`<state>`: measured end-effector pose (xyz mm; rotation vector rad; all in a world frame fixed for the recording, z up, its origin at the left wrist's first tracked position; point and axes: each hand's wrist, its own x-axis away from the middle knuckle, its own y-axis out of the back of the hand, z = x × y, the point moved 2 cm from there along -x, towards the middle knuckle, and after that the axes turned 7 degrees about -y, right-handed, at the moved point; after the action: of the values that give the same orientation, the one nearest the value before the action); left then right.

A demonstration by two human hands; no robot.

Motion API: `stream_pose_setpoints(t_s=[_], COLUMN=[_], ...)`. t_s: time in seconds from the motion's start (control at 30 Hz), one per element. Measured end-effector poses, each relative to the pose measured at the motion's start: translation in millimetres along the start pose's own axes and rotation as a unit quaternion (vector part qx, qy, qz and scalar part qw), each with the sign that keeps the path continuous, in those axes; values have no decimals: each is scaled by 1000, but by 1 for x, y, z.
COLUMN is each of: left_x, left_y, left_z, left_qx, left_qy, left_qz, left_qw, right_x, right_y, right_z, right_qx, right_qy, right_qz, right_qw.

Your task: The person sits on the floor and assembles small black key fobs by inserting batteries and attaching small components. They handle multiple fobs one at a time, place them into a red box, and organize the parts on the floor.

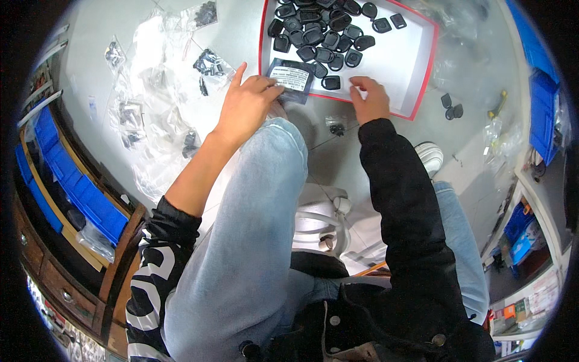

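My left hand (pixel 248 104) is at the front left corner of a shallow white box with a red rim (pixel 416 90). Its thumb and fingers close on the edge of a small clear plastic bag with a printed label (pixel 292 78), while one finger sticks out. The bag lies across the box's front rim; its contents are hard to make out. Over the same rim, further right, my right hand (pixel 370 101) has thumb and forefinger bent and apart, with nothing visible between them. Closest to it is a black car key shell (pixel 331 82). Several more key shells (pixel 313 34) lie piled in the box.
Clear bags (pixel 160 114), some with black parts (pixel 208 63), cover the floor at left. Three loose black pieces (pixel 451 107) and a small bag of black bits (pixel 336 127) lie near the box. Blue bins (pixel 81 175) on shelving stand at left, more blue bins (pixel 544 114) at right.
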<state>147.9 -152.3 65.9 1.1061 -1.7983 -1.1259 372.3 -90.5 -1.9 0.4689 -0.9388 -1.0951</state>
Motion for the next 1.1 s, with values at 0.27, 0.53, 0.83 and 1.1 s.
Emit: stream_pose_setpoints(t_s=[0.27,0.53,0.83,1.1], left_x=[3,4,0,0], left_y=[15,13,7,3], left_z=[22,21,8,-13], left_qx=[208,232,139,108], left_qy=[279,268,96,13], left_qz=[-195,-166,-125,-18], left_qw=[917,920,978,994], right_x=[-15,-27,-37,-18], right_y=[-38,-43,-10,38], right_z=[43,57,18,-14], right_qx=[127,167,274,190], right_qy=[56,335,426,242], right_qz=[-34,105,152,61], right_qw=[990,921,849,950])
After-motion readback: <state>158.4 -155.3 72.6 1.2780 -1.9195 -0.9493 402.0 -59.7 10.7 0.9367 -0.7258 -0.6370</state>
